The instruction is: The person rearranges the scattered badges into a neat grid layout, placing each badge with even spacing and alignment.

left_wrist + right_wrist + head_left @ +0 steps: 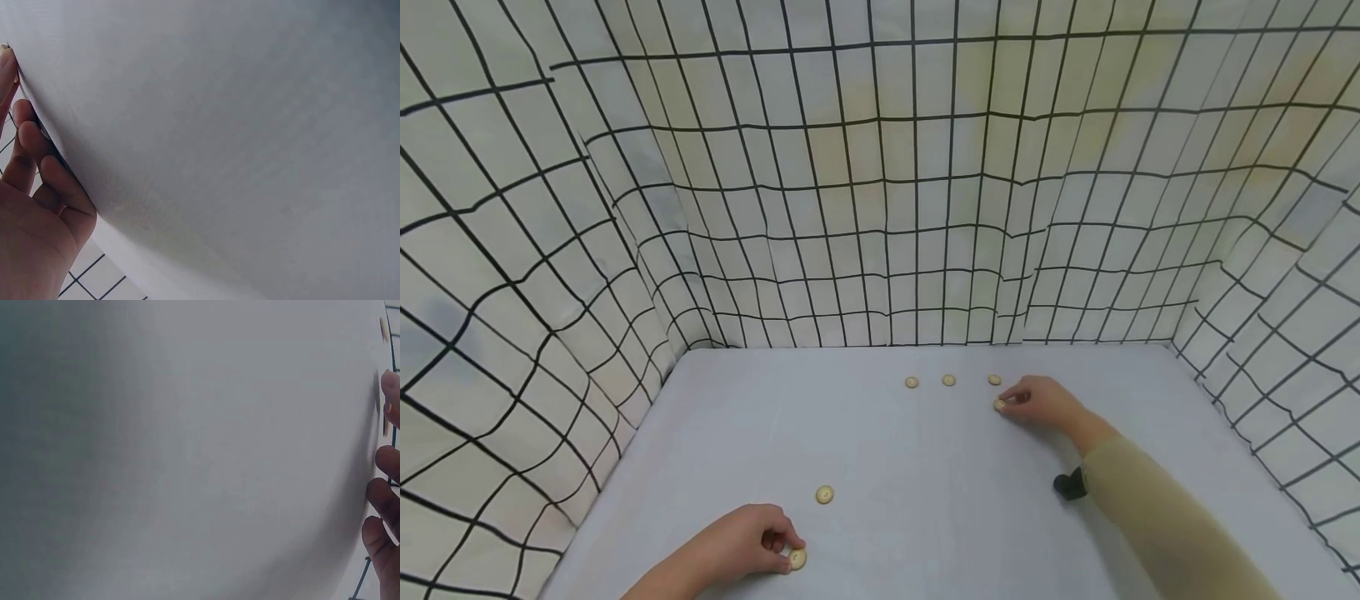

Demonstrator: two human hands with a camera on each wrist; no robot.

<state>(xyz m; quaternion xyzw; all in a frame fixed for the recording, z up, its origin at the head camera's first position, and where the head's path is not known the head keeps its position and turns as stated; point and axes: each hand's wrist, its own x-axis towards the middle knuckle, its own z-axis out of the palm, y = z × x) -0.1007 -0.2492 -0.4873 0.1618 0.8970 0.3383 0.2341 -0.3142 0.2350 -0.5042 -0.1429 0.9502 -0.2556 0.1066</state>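
Near the front of the white table, my left hand pinches a pale yellow round button between thumb and fingertips, at the tabletop. A second such button lies just beyond that hand. Toward the back right, my right hand pinches another button at its edge. Close behind it lies one more button. In the left wrist view the curled fingers rest along the table, the held button barely showing at the frame's edge. The right wrist view catches only the fingertips at its right side.
Along the table's back edge two further buttons, one on the left and one beside it, lie in a row. White walls with a black grid enclose the table at the back and both sides. A small black device sits at the right sleeve.
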